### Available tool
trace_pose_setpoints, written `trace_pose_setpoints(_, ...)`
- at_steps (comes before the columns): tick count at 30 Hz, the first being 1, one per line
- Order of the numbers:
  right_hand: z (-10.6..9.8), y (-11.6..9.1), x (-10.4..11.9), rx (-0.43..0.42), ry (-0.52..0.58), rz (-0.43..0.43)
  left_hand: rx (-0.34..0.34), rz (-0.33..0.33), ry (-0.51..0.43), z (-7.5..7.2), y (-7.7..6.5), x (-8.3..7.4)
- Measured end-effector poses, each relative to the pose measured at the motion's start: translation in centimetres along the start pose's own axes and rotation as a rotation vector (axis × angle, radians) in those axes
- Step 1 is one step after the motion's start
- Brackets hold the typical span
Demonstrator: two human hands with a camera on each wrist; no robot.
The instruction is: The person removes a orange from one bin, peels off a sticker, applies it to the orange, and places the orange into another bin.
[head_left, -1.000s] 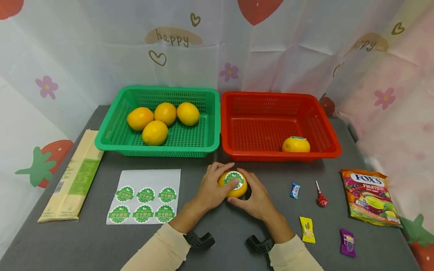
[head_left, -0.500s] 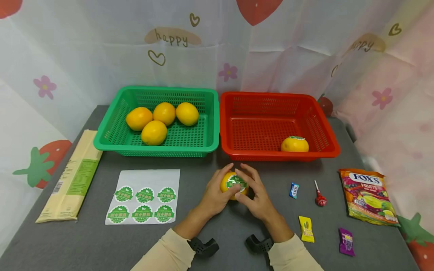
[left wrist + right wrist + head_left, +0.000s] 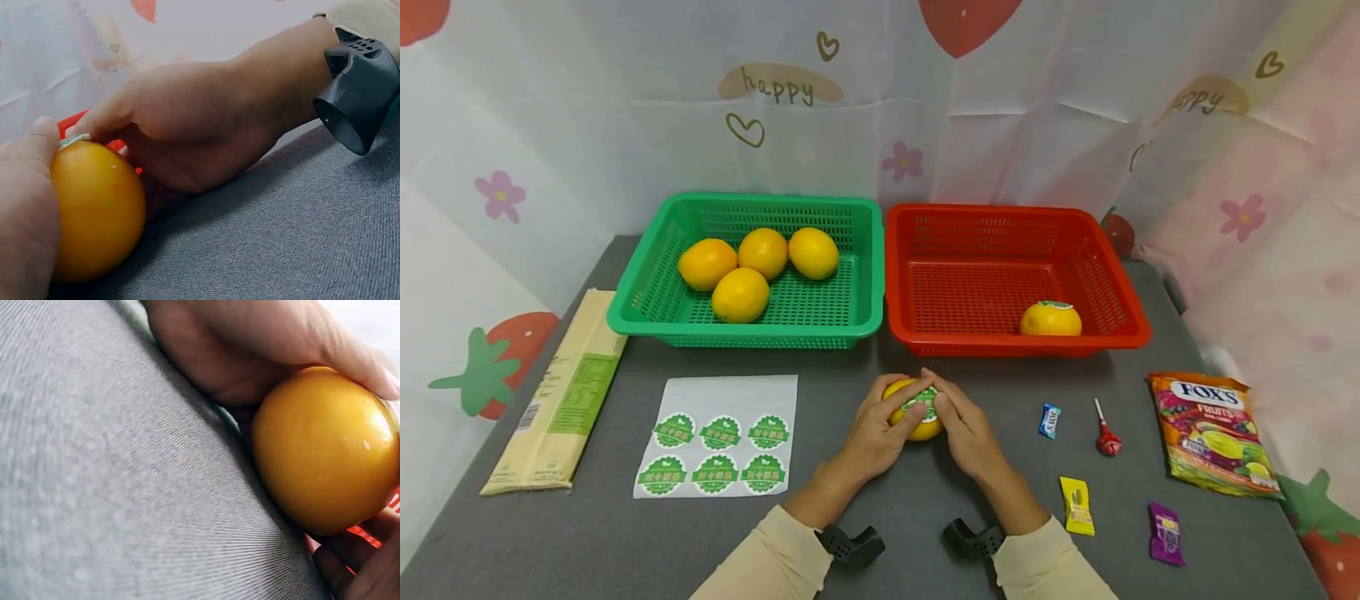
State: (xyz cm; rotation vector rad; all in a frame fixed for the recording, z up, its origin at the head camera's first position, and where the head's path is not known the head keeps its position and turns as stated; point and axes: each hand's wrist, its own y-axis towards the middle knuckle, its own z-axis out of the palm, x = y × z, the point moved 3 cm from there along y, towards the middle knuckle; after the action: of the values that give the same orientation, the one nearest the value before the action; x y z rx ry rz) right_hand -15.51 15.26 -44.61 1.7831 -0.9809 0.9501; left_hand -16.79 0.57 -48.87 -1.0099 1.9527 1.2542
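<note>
An orange (image 3: 927, 431) sits on the grey table in front of the baskets, a round green-and-white sticker (image 3: 928, 401) on its top. My left hand (image 3: 872, 432) grips it from the left, thumb resting on the sticker. From the right, my right hand (image 3: 973, 437) curls against the fruit, its thumb at the sticker's edge. The left wrist view shows the bare side of the orange (image 3: 103, 212) between both hands. In the right wrist view, the lower side of the orange (image 3: 325, 456) is close to the cloth. Fingers hide part of the sticker.
A green basket (image 3: 745, 330) with several oranges stands behind left; beside it, a red basket (image 3: 970, 343) holds one stickered orange (image 3: 1051, 320). A sticker sheet (image 3: 722, 396) and a beige packet (image 3: 561, 392) lie left. Candies, a lollipop (image 3: 1107, 437) and a candy bag (image 3: 1213, 433) lie right.
Both hands have shifted over the orange, and it has been turned slightly. My right fingers and thumb have moved from the fruit's right side onto the sticker's edge.
</note>
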Motion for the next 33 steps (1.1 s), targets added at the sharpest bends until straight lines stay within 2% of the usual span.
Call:
trace_pose_setpoints(4,-0.1,0.2,0.0,-0.002,0.033,0.073,0.006,-0.047,-0.057,-0.3,0.1,0.0)
trace_pose_setpoints(8,-0.2,0.3,0.0,0.001,0.054,0.092,0.005,-0.093,-0.135,-0.6,0.4,-0.1)
trace_pose_setpoints(12,-0.2,0.3,-0.2,0.005,0.072,0.032,0.011,-0.106,-0.168,-0.7,0.6,-0.1)
trace_pose_setpoints(17,-0.1,0.4,-0.1,0.024,0.017,-0.094,0.019,-0.107,-0.160,-0.9,0.6,0.2)
trace_pose_setpoints(21,0.0,0.6,-0.1,0.023,0.006,-0.114,0.034,-0.074,-0.142,-1.1,0.7,0.0)
trace_pose_setpoints(25,-0.1,0.7,0.0,0.031,-0.004,-0.095,0.037,-0.066,-0.093,-1.1,0.6,0.1)
trace_pose_setpoints(28,-0.6,0.7,0.3,0.059,-0.042,-0.020,0.042,-0.098,-0.040,-1.0,0.4,0.2)
trace_pose_setpoints(31,-2.3,0.7,1.5,0.039,-0.095,0.057,0.053,-0.142,-0.019,-0.8,0.2,0.2)
trace_pose_setpoints(33,-4.1,0.8,2.7,-0.029,-0.121,0.061,0.054,-0.169,-0.031,-0.7,0.0,0.1)
